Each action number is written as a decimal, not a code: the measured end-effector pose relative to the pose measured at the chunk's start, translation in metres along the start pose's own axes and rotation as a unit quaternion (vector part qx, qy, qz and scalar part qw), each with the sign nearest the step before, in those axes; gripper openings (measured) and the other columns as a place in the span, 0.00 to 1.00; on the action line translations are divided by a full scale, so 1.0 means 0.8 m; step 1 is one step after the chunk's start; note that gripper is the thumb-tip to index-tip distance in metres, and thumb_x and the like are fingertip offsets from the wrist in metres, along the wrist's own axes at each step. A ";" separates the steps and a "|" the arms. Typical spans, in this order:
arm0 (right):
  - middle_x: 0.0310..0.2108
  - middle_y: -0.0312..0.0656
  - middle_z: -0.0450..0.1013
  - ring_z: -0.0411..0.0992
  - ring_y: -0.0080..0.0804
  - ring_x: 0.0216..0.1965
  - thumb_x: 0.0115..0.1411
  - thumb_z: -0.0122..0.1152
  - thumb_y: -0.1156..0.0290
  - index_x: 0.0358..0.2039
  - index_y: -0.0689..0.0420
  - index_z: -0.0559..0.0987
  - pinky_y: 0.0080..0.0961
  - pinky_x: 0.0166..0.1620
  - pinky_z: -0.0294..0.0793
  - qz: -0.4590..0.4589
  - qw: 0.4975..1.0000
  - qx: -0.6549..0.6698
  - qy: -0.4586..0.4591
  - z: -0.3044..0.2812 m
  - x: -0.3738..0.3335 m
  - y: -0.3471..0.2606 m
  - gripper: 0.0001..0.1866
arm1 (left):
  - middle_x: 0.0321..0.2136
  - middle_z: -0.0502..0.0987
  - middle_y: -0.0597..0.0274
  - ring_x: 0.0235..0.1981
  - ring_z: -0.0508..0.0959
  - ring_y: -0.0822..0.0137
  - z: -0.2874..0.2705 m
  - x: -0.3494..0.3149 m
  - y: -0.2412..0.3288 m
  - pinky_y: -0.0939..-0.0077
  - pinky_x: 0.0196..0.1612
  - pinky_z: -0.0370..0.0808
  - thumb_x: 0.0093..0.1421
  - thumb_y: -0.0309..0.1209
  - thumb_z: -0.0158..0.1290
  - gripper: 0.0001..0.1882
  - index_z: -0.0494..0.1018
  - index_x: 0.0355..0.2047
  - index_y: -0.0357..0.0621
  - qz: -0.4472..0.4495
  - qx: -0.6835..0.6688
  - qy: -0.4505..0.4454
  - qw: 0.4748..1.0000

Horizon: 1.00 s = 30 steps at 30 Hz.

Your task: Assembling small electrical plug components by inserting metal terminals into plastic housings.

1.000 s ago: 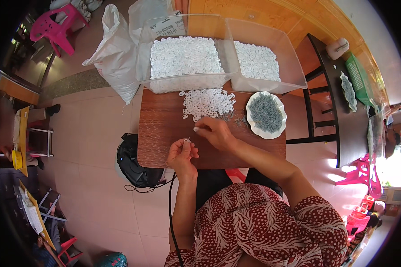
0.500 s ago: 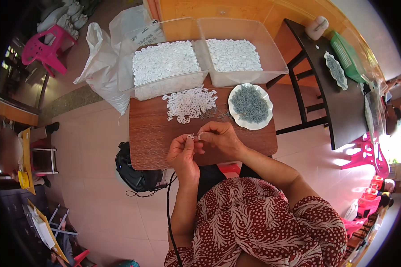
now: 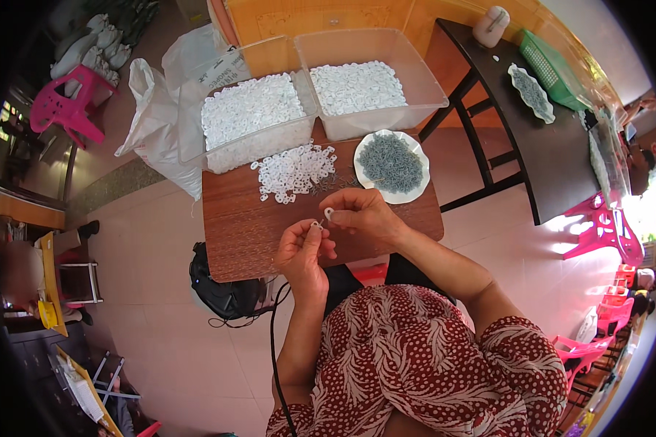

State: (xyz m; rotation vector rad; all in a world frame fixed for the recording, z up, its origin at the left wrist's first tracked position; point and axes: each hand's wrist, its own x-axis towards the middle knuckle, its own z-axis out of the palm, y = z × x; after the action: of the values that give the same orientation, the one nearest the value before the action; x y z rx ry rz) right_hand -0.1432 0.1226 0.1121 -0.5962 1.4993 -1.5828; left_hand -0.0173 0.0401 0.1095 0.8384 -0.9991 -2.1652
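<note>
Close together above the near part of the brown table (image 3: 248, 244), my two hands work with small white plastic pieces. My left hand (image 3: 302, 253) pinches one white piece (image 3: 315, 225) between thumb and fingertips, and a thin dark pin seems to stick out beside it. A second white piece with a hole (image 3: 329, 213) is pinched in the fingertips of my right hand (image 3: 366, 215). Beyond them lies a loose pile of white pieces (image 3: 295, 171). Right of that pile, a scalloped white plate (image 3: 408, 197) holds many thin grey pins or screws (image 3: 390, 164); a few lie loose on the wood.
Two clear tubs, a left tub (image 3: 191, 138) and a right tub (image 3: 426, 84), hold heaps of white pieces at the table's far edge. A white sack (image 3: 149, 120) stands left. A black bag (image 3: 222, 288) and a cable (image 3: 272, 342) are near my left arm. At right stands a dark table (image 3: 543, 156).
The whole view has shifted, so the table and tubs sit further left. My hands stay close together; the piece in my right fingertips now sits slightly higher and shows its hole.
</note>
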 end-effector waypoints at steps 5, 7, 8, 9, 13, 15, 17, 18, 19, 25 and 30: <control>0.26 0.32 0.73 0.68 0.13 0.26 0.56 0.56 0.74 0.38 0.60 0.78 0.12 0.25 0.66 -0.010 1.000 -0.002 0.012 0.002 -0.004 -0.004 0.09 | 0.24 0.76 0.58 0.19 0.75 0.72 0.001 -0.003 0.001 0.82 0.18 0.71 0.57 0.24 0.54 0.08 0.71 0.36 0.33 0.007 0.020 0.009 1.000; 0.26 0.32 0.74 0.68 0.13 0.26 0.56 0.56 0.74 0.38 0.60 0.78 0.12 0.26 0.66 -0.020 0.999 -0.020 0.025 0.008 -0.006 -0.006 0.09 | 0.24 0.76 0.57 0.19 0.75 0.72 0.002 -0.004 0.002 0.82 0.18 0.71 0.57 0.24 0.53 0.09 0.72 0.37 0.33 0.016 0.033 0.017 0.999; 0.26 0.32 0.74 0.68 0.13 0.26 0.56 0.56 0.74 0.37 0.60 0.78 0.12 0.26 0.66 -0.024 0.999 -0.007 0.030 0.011 -0.007 -0.006 0.09 | 0.25 0.76 0.57 0.20 0.75 0.72 0.000 -0.004 0.000 0.83 0.19 0.72 0.57 0.24 0.53 0.09 0.72 0.39 0.32 0.018 0.040 0.010 0.999; 0.26 0.32 0.73 0.69 0.14 0.27 0.56 0.56 0.75 0.37 0.60 0.78 0.12 0.26 0.66 -0.028 0.999 0.006 0.036 0.013 -0.007 -0.006 0.08 | 0.26 0.76 0.58 0.20 0.75 0.73 -0.001 -0.005 -0.001 0.84 0.20 0.72 0.58 0.24 0.53 0.10 0.72 0.40 0.32 0.020 0.046 0.002 0.999; 0.26 0.32 0.73 0.68 0.14 0.27 0.56 0.56 0.75 0.35 0.60 0.79 0.11 0.26 0.66 -0.007 0.999 -0.006 0.031 0.008 -0.003 -0.002 0.07 | 0.24 0.76 0.57 0.19 0.75 0.72 0.001 -0.006 -0.001 0.83 0.18 0.72 0.57 0.23 0.53 0.09 0.73 0.37 0.32 0.035 0.054 0.005 0.998; 0.26 0.32 0.73 0.68 0.13 0.26 0.56 0.57 0.75 0.34 0.60 0.79 0.11 0.25 0.65 -0.006 1.000 0.007 0.029 0.009 -0.002 -0.001 0.06 | 0.25 0.77 0.57 0.19 0.75 0.72 0.000 -0.005 -0.002 0.83 0.18 0.72 0.57 0.23 0.53 0.08 0.73 0.37 0.32 0.029 0.049 0.008 0.998; 0.25 0.32 0.73 0.67 0.13 0.26 0.56 0.57 0.75 0.34 0.60 0.79 0.11 0.25 0.65 -0.011 1.000 -0.009 0.028 0.009 -0.002 -0.001 0.06 | 0.25 0.77 0.57 0.19 0.75 0.72 0.000 -0.006 -0.002 0.83 0.18 0.72 0.57 0.23 0.53 0.08 0.73 0.37 0.32 0.032 0.058 0.010 0.998; 0.25 0.32 0.73 0.67 0.13 0.26 0.55 0.57 0.75 0.34 0.60 0.79 0.11 0.25 0.65 -0.017 0.999 -0.023 0.027 0.010 -0.002 -0.001 0.07 | 0.25 0.77 0.57 0.19 0.76 0.72 0.000 -0.006 -0.002 0.83 0.18 0.72 0.57 0.23 0.53 0.08 0.73 0.37 0.32 0.034 0.068 0.011 0.997; 0.25 0.32 0.73 0.67 0.13 0.26 0.55 0.57 0.75 0.34 0.60 0.79 0.11 0.25 0.65 -0.017 0.999 -0.024 0.027 0.010 -0.002 -0.001 0.07 | 0.25 0.77 0.57 0.19 0.76 0.72 -0.001 -0.006 -0.003 0.83 0.18 0.72 0.57 0.23 0.53 0.08 0.73 0.37 0.32 0.035 0.067 0.011 0.997; 0.25 0.33 0.73 0.68 0.14 0.27 0.54 0.58 0.77 0.34 0.61 0.79 0.13 0.28 0.68 -0.047 0.998 -0.027 0.037 0.018 -0.003 -0.007 0.06 | 0.25 0.77 0.57 0.19 0.76 0.72 -0.001 -0.007 -0.003 0.84 0.18 0.71 0.57 0.22 0.52 0.08 0.73 0.37 0.33 0.024 0.076 0.021 0.997; 0.27 0.34 0.74 0.69 0.16 0.29 0.54 0.58 0.78 0.34 0.62 0.79 0.15 0.31 0.70 -0.058 0.997 -0.043 0.040 0.021 -0.001 -0.002 0.06 | 0.25 0.77 0.58 0.19 0.75 0.73 -0.002 -0.008 -0.003 0.86 0.18 0.71 0.57 0.22 0.52 0.07 0.73 0.36 0.33 0.043 0.079 0.020 0.996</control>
State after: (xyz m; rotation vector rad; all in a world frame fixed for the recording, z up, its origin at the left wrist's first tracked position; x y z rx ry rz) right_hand -0.1297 0.1142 0.1168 -0.6875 1.6235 -1.6545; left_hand -0.0131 0.0454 0.1083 0.8915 -1.1775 -2.0087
